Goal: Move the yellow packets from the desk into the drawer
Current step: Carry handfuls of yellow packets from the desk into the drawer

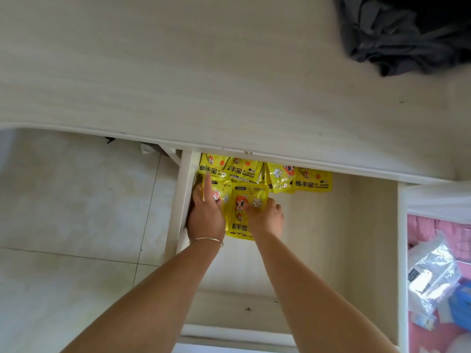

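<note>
Yellow packets (265,174) heaped at back of open drawer (331,238), left hand (205,215) gripping one packet's edge, right hand (266,217) flat on another, fingers spread

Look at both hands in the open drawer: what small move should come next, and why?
Probably let go and draw both hands out. The left hand and right hand already press a yellow packet flat inside the drawer, and no packets show on the desk.
</note>
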